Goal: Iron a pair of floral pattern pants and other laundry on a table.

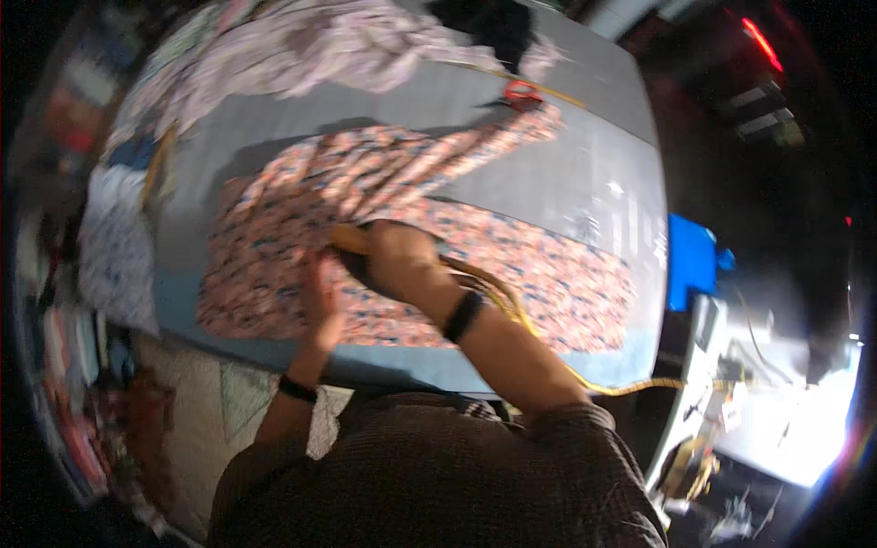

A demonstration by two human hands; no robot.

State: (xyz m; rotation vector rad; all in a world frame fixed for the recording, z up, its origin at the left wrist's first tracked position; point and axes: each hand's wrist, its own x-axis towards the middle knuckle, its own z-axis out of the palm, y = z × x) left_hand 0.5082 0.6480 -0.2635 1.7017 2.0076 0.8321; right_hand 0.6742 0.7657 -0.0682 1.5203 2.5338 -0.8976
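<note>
An orange-pink garment or cloth with a dark speckled print (260, 247) is spread across the grey-blue table. Its upper part is bunched and reaches toward the far side. My right hand (402, 256) is closed around an iron (349, 239), with an orange-yellow end showing and a dark body mostly hidden under the hand. The iron rests on the cloth near its middle. A yellow cord (630, 388) trails from it to the right. My left hand (320, 297), blurred, lies on the cloth just left of the iron, its fingers stretched out and holding nothing.
Pale striped cloth (320, 50) is heaped along the far edge, beside a black cloth (489, 32). A red-orange looped object (523, 94) lies by a yellow strip (562, 97). White-blue printed cloth (119, 247) hangs at the left; a blue container (692, 262) stands right.
</note>
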